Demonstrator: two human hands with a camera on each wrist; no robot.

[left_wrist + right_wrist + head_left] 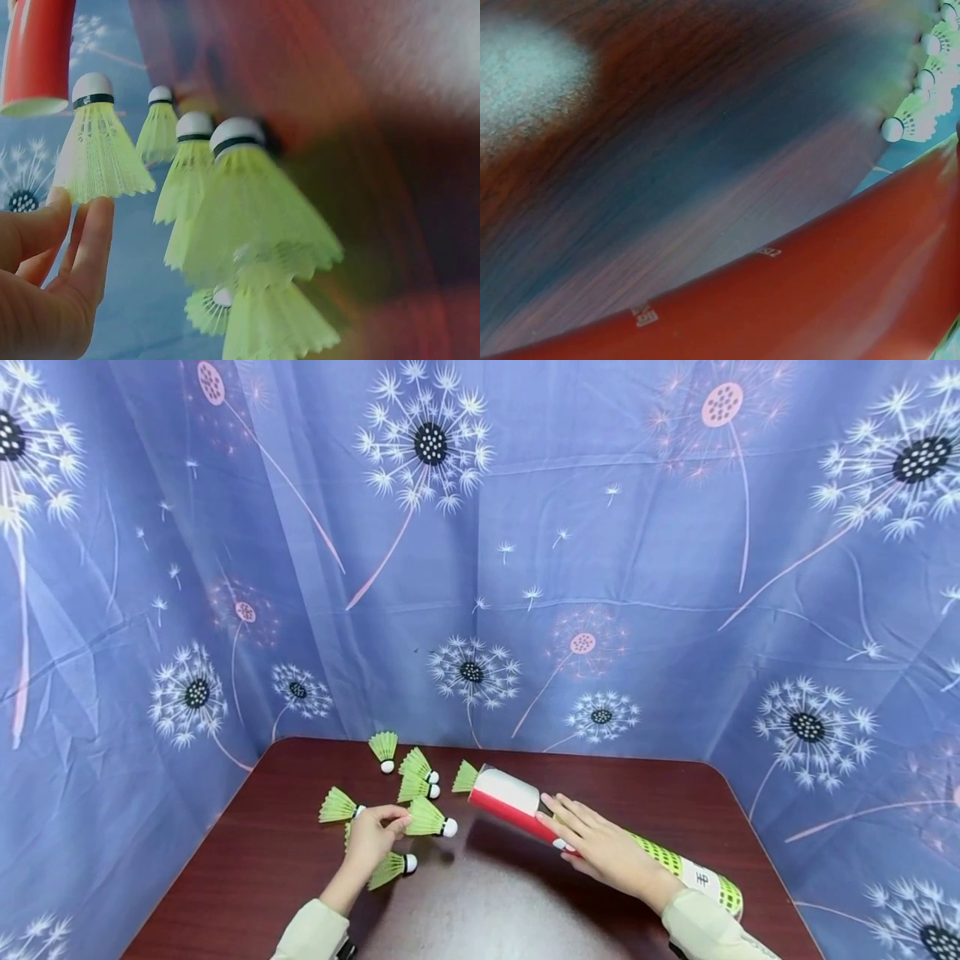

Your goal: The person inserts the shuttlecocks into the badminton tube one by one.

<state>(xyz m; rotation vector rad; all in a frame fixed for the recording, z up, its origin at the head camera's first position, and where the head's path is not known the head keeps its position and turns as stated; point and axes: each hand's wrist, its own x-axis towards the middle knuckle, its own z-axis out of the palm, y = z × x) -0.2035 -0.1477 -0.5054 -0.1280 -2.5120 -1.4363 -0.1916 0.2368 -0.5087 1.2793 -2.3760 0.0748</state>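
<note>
My left hand point(375, 839) pinches the skirt edge of a yellow-green shuttlecock point(426, 817) between thumb and fingertips. Its white cork points right, towards the tube. In the left wrist view the same shuttlecock point(101, 146) stands above the fingertips, cork up. My right hand point(603, 852) holds a shuttlecock tube point(517, 806) from above, fingers over its top and thumb at the near side. Red and white at its left end, the tube is green-patterned at the right. Its red side point(780, 292) fills the lower right wrist view; that hand is hidden there.
Several loose shuttlecocks lie on the dark red-brown table point(225, 877), left of the tube, one of them a shuttlecock point(383, 752) near the back edge. Another shuttlecock point(465, 777) shows just beside the tube's left end. A blue dandelion-print curtain point(480, 568) surrounds the table's back and sides.
</note>
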